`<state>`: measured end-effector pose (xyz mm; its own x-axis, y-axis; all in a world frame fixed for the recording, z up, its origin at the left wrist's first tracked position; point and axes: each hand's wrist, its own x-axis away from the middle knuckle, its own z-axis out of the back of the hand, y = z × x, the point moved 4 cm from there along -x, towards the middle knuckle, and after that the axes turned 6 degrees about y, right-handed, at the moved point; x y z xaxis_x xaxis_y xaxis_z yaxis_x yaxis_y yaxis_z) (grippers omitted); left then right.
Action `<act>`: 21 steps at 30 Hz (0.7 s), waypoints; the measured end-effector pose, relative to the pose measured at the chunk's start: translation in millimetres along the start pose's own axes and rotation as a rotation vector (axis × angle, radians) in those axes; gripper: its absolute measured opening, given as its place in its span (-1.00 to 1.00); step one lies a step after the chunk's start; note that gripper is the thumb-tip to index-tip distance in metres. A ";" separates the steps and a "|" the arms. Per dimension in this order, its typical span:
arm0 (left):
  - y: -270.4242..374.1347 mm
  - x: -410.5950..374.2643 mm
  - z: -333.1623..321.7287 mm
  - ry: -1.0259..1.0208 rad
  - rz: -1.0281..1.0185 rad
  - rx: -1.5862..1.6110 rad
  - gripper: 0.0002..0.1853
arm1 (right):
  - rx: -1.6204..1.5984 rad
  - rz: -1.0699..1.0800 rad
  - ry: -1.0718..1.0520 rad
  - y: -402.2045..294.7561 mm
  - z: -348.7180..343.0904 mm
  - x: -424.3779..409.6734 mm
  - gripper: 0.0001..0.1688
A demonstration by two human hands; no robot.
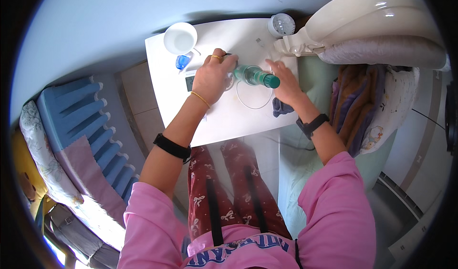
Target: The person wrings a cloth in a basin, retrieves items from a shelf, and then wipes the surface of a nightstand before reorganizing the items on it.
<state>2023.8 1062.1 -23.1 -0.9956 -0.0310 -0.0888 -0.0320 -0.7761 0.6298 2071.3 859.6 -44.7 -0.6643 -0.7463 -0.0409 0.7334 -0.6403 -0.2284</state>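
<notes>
Both my hands are over a white tabletop (214,126). My left hand (213,74) has its fingers curled around a small dark thing, mostly hidden, at the left of a green bottle (250,75) with a green cap. My right hand (284,81) is just right of the cap, fingers spread; whether it touches the bottle I cannot tell. A thin white cable (247,107) loops below the bottle. Partly behind my left hand lies a device with a grey display (190,84). A crumpled dark cloth (282,108) lies under my right wrist.
A white mug (180,39) and a blue object (182,62) stand at the back left. A round clear-topped container (281,25) is at the back right, beside a cream headboard (368,11). A bed with a folded brown and purple blanket (361,101) is at the right.
</notes>
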 end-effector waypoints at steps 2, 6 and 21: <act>-1.4 1.0 1.4 -0.004 0.002 -0.009 -0.52 | -0.032 0.017 0.004 0.1 -12.3 10.2 -0.78; 0.3 -0.5 0.2 -0.035 0.013 -0.039 -0.55 | 0.060 0.141 -0.037 17.8 -35.0 17.2 -0.85; 2.2 -5.1 -0.3 0.005 -0.039 -0.068 -0.67 | 0.149 0.500 -0.127 35.5 -34.5 5.6 -0.92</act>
<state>2028.9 1060.4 -21.5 -0.9933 -0.0028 -0.1158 -0.0644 -0.8179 0.5717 2088.7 839.0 -86.6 -0.2131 -0.9770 0.0111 0.9744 -0.2134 -0.0704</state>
